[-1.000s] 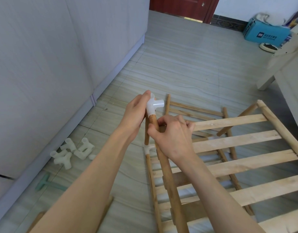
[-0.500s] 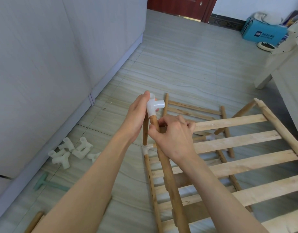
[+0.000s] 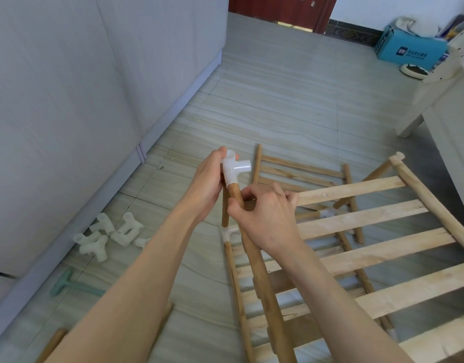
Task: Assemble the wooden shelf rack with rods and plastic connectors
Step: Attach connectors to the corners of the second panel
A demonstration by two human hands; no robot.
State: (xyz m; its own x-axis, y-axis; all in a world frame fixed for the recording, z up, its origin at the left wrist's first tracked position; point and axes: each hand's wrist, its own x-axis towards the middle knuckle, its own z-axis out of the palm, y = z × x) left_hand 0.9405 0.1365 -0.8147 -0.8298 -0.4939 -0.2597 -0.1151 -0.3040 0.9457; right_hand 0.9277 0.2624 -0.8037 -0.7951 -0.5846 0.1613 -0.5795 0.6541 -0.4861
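A white plastic connector (image 3: 234,170) caps the top end of a wooden rod (image 3: 262,279), the side rail of a slatted shelf panel (image 3: 361,218) tilted up in front of me. My left hand (image 3: 208,183) grips the connector from the left. My right hand (image 3: 264,216) pinches the rod just below it. Beneath, a second shelf frame (image 3: 299,170) lies flat on the floor, with another white connector (image 3: 229,233) joining its rods.
Several loose white connectors (image 3: 107,235) lie on the tiles by the grey wall (image 3: 68,100). A green mallet (image 3: 68,285) and loose rods (image 3: 51,345) lie at lower left. White furniture (image 3: 445,106) stands at right, a blue box (image 3: 409,49) at far right.
My hands and the capped rod stay nearly still; the view has shifted a little. The connector sits much as it did before.
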